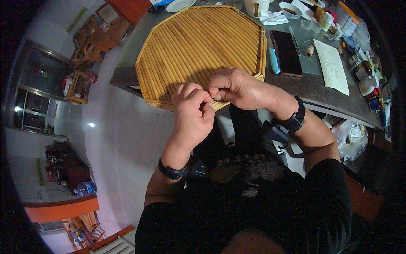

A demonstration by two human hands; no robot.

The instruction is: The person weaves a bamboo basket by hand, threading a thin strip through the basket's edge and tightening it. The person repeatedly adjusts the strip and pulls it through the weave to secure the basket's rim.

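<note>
An eight-sided tray of bamboo or cane strips lies on the grey table, its near edge reaching over the table's front. Both hands meet at that near edge. My left hand has thumb and forefinger pinched together beside the rim. Close on its right, my right hand pinches at the same spot, fingertips almost touching the left ones. Something small and pale shows between the fingertips, too fine to make out. Thin ties bind the tray's rim at its right corners. A small spool of thread stands to the right on the table.
Right of the tray lie a dark phone or tablet, a light-blue handle-like object, a pen and a sheet with handwriting. A mug, a white bowl and several bottles stand farther back. The table's front edge runs along the right.
</note>
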